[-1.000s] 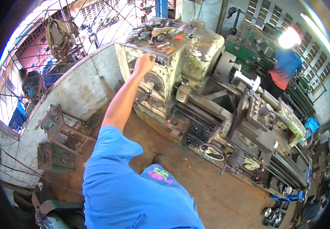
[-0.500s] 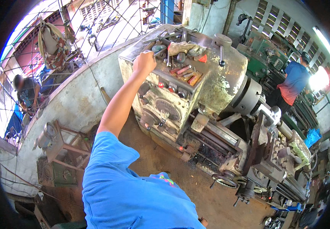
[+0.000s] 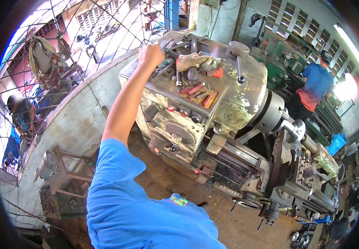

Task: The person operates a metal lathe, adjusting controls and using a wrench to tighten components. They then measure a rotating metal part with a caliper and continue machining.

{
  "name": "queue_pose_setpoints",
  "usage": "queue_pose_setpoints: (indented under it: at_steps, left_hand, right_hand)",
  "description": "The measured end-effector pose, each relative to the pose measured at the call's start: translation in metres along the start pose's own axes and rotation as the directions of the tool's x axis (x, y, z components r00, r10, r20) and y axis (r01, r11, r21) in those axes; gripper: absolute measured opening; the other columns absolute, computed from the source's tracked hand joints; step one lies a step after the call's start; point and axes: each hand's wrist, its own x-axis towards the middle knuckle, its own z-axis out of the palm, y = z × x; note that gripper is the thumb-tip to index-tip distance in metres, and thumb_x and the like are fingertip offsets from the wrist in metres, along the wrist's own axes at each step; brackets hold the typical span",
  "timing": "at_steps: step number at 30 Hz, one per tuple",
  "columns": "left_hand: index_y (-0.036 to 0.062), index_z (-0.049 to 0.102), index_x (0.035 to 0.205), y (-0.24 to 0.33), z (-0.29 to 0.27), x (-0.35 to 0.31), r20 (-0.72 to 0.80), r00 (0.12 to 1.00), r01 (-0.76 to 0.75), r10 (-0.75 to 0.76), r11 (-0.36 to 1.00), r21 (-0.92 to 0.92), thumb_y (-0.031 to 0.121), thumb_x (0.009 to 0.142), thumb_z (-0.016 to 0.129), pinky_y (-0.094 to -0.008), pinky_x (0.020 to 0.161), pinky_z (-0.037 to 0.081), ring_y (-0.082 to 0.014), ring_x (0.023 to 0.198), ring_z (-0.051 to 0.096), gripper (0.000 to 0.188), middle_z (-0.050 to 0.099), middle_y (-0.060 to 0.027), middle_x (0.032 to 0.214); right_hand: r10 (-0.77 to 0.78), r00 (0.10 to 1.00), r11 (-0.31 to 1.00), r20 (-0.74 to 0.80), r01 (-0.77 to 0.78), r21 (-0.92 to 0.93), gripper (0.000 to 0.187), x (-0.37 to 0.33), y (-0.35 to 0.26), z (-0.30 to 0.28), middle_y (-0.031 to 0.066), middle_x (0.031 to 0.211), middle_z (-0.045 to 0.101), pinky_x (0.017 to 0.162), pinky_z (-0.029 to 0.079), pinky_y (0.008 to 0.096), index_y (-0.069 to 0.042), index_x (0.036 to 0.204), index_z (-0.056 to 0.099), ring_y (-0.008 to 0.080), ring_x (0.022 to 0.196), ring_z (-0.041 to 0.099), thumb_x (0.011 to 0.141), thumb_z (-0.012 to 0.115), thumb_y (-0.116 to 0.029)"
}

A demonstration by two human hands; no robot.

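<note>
My left hand [image 3: 151, 54] is closed in a fist over the far left part of the lathe headstock's top [image 3: 229, 85]. Whatever its fingers hold, if anything, is hidden. Close to the fist lie several metal hand tools, a hammer-like bar [image 3: 172, 54] among them. To the right of these sits a pair of worn work gloves [image 3: 198, 62] with a red-orange patch. A shallow tray [image 3: 213, 101] nearer me holds small red and brown bar-shaped pieces. My right hand is out of view.
A lever [image 3: 241, 68] stands up from the headstock. The lathe's chuck [image 3: 271, 112] grips a shiny metal workpiece [image 3: 295, 129]. At the right, a person in a blue shirt [image 3: 317, 81] stands by a green machine. A metal stand [image 3: 69, 174] is at the lower left.
My left hand has reached farther along the headstock's top, toward its far left edge. My right hand's fingers, just visible at the bottom before, are now out of view. The view has shifted slightly.
</note>
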Motion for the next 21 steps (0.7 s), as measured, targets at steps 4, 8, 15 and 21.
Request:
queue_pose_setpoints:
  at_steps: [4, 8, 15, 21]
  left_hand:
    - [0.0052, 0.069, 0.106, -0.02, 0.032, 0.042, 0.297, 0.954, -0.056, 0.044, 0.998, 0.032, 0.026, 0.08, 0.068, -0.0457, 0.087, 0.052, -0.0362, 0.103, 0.066, 0.034, 0.068, -0.0218, 0.11]
    - [0.0082, 0.068, 0.109, -0.025, 0.044, 0.038, -0.05, 0.994, -0.098, 0.098, 0.995, 0.009, 0.026, 0.079, 0.072, -0.0478, 0.092, 0.048, -0.0352, 0.1, 0.066, 0.035, 0.069, -0.0205, 0.106]
    - [0.0095, 0.07, 0.106, 0.013, 0.008, -0.023, 0.189, 0.968, -0.17, 0.166, 0.985, 0.007, 0.007, 0.08, 0.061, -0.0579, 0.103, 0.035, -0.0338, 0.106, 0.065, 0.028, 0.07, -0.0175, 0.106]
    - [0.0057, 0.069, 0.104, 0.018, 0.013, -0.027, 0.391, 0.908, -0.219, 0.151, 0.967, 0.134, 0.007, 0.079, 0.061, -0.069, 0.104, 0.027, -0.0336, 0.113, 0.062, 0.026, 0.068, -0.0194, 0.112]
  right_hand:
    - [0.0, 1.0, 1.0, 0.007, 0.0, 0.0, 0.016, 0.003, -0.002, 0.004, 0.0106, 0.066, 0.06, 0.043, 0.043, 0.035, 0.0, 0.084, 0.061, 0.0228, 0.049, 0.055, 0.089, 0.063, -0.015]
    - [0.01, 1.0, 1.0, 0.01, -0.01, 0.003, 0.016, 0.011, 0.004, -0.003, 0.011, 0.067, 0.06, 0.043, 0.043, 0.0352, 0.001, 0.085, 0.061, 0.0232, 0.05, 0.056, 0.09, 0.063, -0.015]
    - [0.021, 1.0, 1.0, 0.011, -0.021, 0.018, 0.016, 0.046, 0.043, -0.038, 0.0117, 0.069, 0.061, 0.043, 0.044, 0.0356, 0.001, 0.087, 0.061, 0.0239, 0.05, 0.056, 0.09, 0.062, -0.014]
    - [-0.024, 1.0, 0.999, 0.001, 0.024, 0.038, 0.015, 0.045, 0.047, -0.066, 0.0128, 0.071, 0.062, 0.043, 0.045, 0.0359, 0.002, 0.093, 0.061, 0.0248, 0.05, 0.057, 0.09, 0.061, -0.014]
